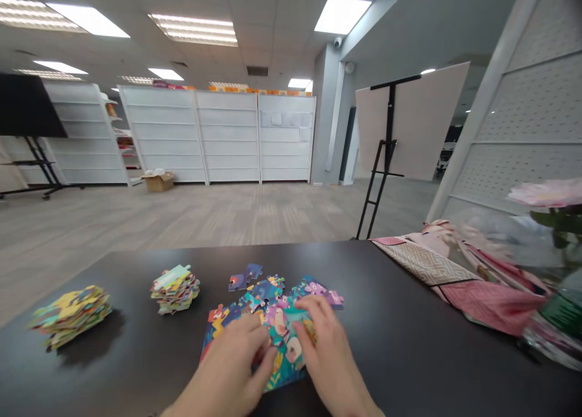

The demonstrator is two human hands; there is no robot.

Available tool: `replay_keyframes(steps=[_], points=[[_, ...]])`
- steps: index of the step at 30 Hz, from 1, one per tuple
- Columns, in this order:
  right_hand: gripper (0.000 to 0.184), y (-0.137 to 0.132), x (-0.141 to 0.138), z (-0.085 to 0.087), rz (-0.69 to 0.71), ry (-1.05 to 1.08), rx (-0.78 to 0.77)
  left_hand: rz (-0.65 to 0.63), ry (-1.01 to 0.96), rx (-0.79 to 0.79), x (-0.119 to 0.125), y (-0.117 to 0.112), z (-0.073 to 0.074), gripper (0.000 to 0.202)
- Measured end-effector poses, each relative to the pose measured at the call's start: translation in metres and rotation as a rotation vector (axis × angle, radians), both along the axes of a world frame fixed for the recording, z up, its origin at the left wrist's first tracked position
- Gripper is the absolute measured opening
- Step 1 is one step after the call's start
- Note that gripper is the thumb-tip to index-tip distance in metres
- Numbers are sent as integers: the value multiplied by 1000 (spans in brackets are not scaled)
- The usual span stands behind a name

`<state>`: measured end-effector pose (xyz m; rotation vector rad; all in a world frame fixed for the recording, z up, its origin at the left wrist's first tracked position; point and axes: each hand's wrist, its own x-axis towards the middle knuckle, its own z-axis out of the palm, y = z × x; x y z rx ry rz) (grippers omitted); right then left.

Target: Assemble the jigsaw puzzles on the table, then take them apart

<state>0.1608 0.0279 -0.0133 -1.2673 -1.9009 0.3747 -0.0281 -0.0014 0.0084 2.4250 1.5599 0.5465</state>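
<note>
A colourful, partly joined jigsaw puzzle (284, 371) lies on the dark table under both hands. My left hand (239, 356) rests over its left half with the fingers curled and the thumb bent in; the fingertips are hidden, so whatever they hold is out of sight. Over the right half, my right hand (325, 344) touches the puzzle with its fingers stretched forward and the thumb apart. Beyond the hands, joined pieces with purple shapes (316, 288) adjoin the far right part. Two dark blue puzzle pieces (245, 277) lie at the far left edge.
Two stacks of puzzle pieces, one nearer (73, 314) and one farther (175, 290), stand left on the black table (391, 344). To the right are a pink patterned cloth (491, 299), a clear bottle (559, 320) and a pink flower (548, 194). An easel board (413, 123) stands behind.
</note>
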Motion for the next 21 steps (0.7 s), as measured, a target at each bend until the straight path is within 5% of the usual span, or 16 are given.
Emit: replay_keyframes(steps=[4,7,9,21], points=[[29,-5,-12,-7,50,-308,-124,106,92,-28,-46,-7,-8,21],[32,-8,-16,0,29,-387,-204,215,151,-51,-84,-11,-35,79],[34,-8,-17,5,33,-406,-246,247,198,-81,-101,-12,-51,97],[34,-9,-13,2,55,-332,-244,203,18,-86,-112,0,-58,108]])
